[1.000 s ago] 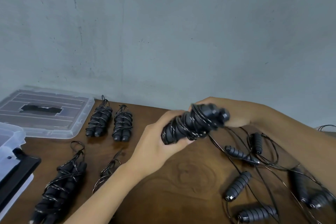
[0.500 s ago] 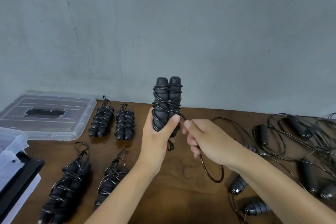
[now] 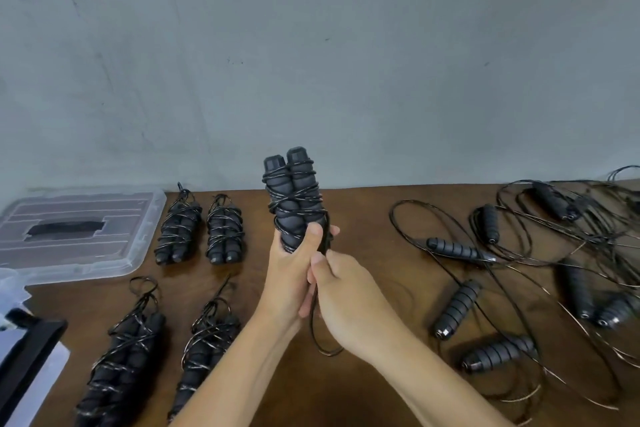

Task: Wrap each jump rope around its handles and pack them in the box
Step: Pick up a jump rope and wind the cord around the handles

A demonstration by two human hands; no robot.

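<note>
Grey wall [image 3: 311, 45] backs a brown table [image 3: 363, 218]. Above the table's middle, the left hand [image 3: 294, 274] grips an upright wrapped rope bundle [image 3: 294, 198] by its lower end, thumb across the front. Just below, the right hand [image 3: 346, 302] pinches the loose cord loop [image 3: 320, 340] that hangs from the bundle. Four finished bundles [image 3: 178, 225] lie to the left, beside a clear lid [image 3: 76, 236]. Unwrapped ropes [image 3: 519, 270] lie tangled on the right. The box [image 3: 10, 288] shows partly at the left edge.

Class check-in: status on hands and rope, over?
Left hand grips upright wrapped handles. Right hand pinches last rope loop. Nothing blocking.
</note>
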